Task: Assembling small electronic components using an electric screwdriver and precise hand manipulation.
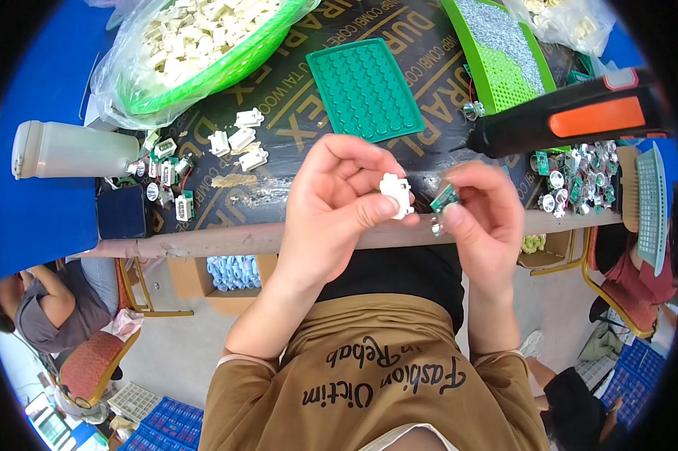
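In my left hand point(339, 203), thumb and fingers pinch a small white plastic housing point(396, 195). My right hand point(485, 218) grips a small green circuit board point(444, 198) at its fingertips, and a shiny round part point(437, 224) hangs just below it. Both pieces are held close together over the table's near edge, with a small gap between them. Several loose white housings point(241, 139) lie on the table to the left. A pile of circuit boards with silvery reflectors point(576, 184) sits to the right, and finished-looking white units with boards point(162, 169) lie at the left.
A green basket point(260, 60) of white housings stands at the far left, near a translucent bottle point(76, 150). A green dimpled tray point(365, 90) lies centrally. A black-and-orange glue gun or similar tool point(572, 113) juts in from the right, before a green tray point(497, 83) of tiny metal parts.
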Tool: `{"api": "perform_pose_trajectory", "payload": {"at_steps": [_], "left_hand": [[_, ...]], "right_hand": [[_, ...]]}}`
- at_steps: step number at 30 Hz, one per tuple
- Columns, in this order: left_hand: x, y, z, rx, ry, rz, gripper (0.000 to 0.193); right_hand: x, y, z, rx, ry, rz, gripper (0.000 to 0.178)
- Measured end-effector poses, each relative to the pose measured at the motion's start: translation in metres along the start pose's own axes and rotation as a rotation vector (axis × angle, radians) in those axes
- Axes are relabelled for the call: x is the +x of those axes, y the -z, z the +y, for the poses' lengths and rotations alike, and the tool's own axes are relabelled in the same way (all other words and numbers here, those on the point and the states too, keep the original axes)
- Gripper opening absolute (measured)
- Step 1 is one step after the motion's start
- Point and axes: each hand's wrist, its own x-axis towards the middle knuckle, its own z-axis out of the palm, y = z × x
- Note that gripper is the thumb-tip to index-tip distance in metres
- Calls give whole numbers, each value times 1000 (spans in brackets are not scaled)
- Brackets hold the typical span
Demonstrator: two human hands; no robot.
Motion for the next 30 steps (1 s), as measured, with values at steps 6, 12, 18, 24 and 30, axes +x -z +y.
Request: {"api": "perform_pose_trajectory", "payload": {"at_steps": [6, 12, 18, 24, 30], "left_hand": [[4, 3, 8, -242, 453, 156, 26], [1, 3, 2, -186, 349, 37, 28], [1, 3, 1, -277, 336, 107, 27], [-1, -8, 2, -150, 325, 202, 24], [-2, -16, 2, -22, 291, 298, 22]], "right_hand": [[8, 5, 3, -182, 126, -80, 22], [3, -4, 1, -95, -32, 81, 23], [6, -6, -6, -529, 139, 26, 23], [10, -11, -11, -820, 263, 57, 24], [9, -15, -8, -927, 381, 73, 27]]}}
